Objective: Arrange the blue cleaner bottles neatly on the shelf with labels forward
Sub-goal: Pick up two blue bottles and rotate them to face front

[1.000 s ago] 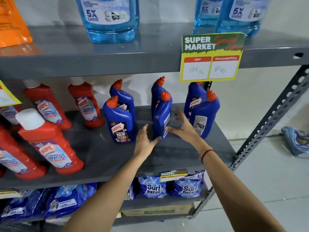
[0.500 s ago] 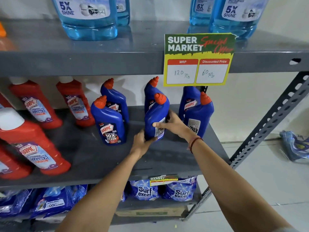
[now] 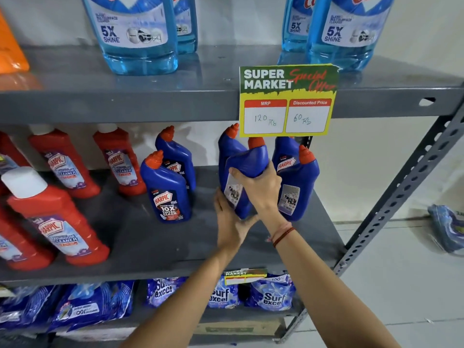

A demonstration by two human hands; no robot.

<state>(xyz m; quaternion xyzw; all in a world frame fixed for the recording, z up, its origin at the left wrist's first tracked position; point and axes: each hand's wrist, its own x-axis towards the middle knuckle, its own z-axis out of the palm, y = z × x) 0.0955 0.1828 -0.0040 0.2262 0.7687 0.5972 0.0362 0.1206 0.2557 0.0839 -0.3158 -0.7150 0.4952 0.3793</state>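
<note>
Turning the middle blue bottle (image 3: 241, 177), both hands in a closed grip, right hand (image 3: 261, 187) above, left hand (image 3: 231, 222) beneath, leaves its back label and the right front bottle (image 3: 297, 187) still to face forward, while the left front bottle (image 3: 167, 192) already does.

We read "SUPER MARKET Special Offer", "MRP 120 Rs" and "Discounted Price 60 Rs" on the price sign (image 3: 287, 101). The front blue bottle (image 3: 167, 190) says "HARPIC 10X TOTAL CLEAN", a red bottle (image 3: 59, 222) "HARPIC BATHROOM CLEANER", a clear bottle (image 3: 133, 33) "5X SHINE", the pouches (image 3: 272, 296) "Surf excel".
</note>
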